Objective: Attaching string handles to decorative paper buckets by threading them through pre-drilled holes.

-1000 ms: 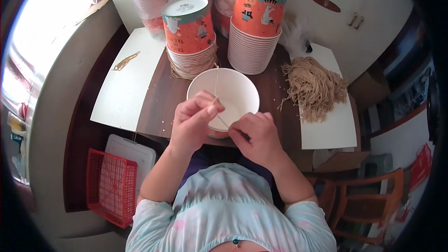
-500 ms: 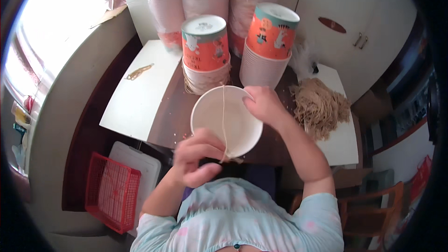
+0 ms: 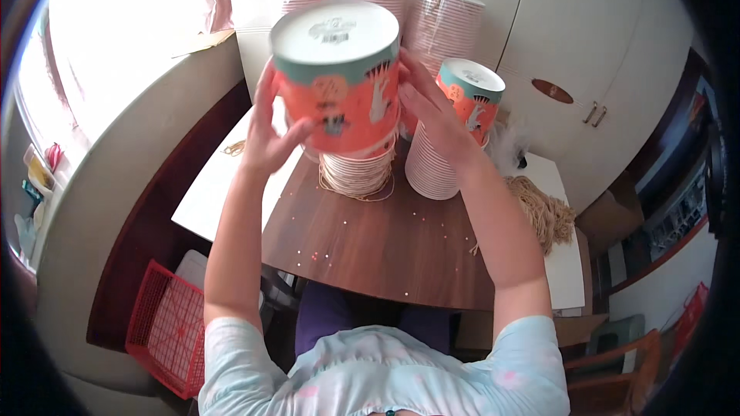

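Note:
Between my two hands is an upside-down orange paper bucket (image 3: 339,108) with a teal band, cartoon figures and a white base. My left hand (image 3: 271,131) presses its left side, thumb across the front. My right hand (image 3: 433,112) grips its right side, the fingertips partly hidden. Directly beneath it stands a stack of nested white buckets (image 3: 357,176) with loops of thin cord hanging around the rims. To the right rises a second stack of inverted buckets (image 3: 439,162), an orange printed one (image 3: 470,96) on top. My right forearm partly covers a tangled heap of beige cords (image 3: 546,216).
Tall plastic-wrapped bucket stacks (image 3: 443,23) line the back. Small light specks dot the brown tabletop (image 3: 370,254). A few tan cords (image 3: 233,149) lie on the white board at left. Below the table's left side is a red basket (image 3: 166,323); a wooden chair (image 3: 628,362) stands right.
The bucket has gone from an upturned opening near my lap to upside down over the corded stack. Both hands moved forward with it; my left hand now holds its side.

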`<move>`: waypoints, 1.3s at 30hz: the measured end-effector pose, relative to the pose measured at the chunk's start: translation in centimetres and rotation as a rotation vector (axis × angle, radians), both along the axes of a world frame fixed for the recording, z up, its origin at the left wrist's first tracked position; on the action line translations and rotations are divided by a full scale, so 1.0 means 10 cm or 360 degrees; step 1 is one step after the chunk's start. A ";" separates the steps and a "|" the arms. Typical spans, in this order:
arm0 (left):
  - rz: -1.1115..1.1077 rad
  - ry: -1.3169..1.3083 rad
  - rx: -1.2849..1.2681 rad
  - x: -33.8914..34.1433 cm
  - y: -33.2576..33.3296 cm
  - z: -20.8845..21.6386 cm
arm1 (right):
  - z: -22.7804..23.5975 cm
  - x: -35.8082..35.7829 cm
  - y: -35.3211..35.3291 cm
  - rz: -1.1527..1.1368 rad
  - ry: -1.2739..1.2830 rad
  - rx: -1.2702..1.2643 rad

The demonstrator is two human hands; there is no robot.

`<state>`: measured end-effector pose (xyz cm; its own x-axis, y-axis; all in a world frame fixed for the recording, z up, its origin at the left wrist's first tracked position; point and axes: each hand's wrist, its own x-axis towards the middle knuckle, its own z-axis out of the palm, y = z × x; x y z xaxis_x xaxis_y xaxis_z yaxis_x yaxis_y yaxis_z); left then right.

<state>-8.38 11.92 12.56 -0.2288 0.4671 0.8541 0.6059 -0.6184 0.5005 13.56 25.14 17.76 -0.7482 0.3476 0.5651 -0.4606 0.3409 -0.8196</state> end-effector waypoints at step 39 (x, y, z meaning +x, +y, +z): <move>0.0301 -0.0027 -0.0621 1.66 1.81 -0.98 | 1.09 1.05 0.54 -0.2296 0.0540 0.1621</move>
